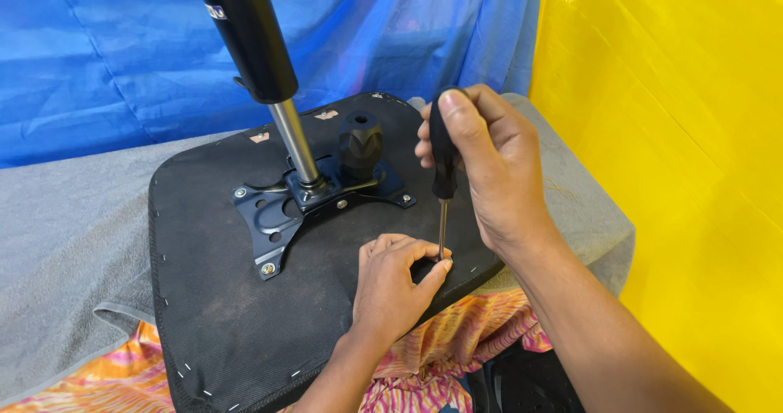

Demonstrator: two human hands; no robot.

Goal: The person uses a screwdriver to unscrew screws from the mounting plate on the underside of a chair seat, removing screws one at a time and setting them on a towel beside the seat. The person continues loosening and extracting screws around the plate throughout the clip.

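Observation:
An upturned black chair seat (220, 299) lies on a grey cloth. A black metal plate (273, 217) is bolted to its underside, with a black knob (360, 141) and a gas cylinder (249, 38) rising from it. My right hand (489, 164) grips a black-handled screwdriver (443, 156) held upright, its tip down on the seat near the front right edge. My left hand (393, 287) rests on the seat with fingertips pinched around the screwdriver tip; what sits under the tip is hidden.
The grey cloth (65, 250) covers the surface under the seat. A blue tarp (122, 62) hangs behind and a yellow sheet (677, 136) stands on the right. Patterned orange and pink fabric (457, 340) shows below the seat's front edge.

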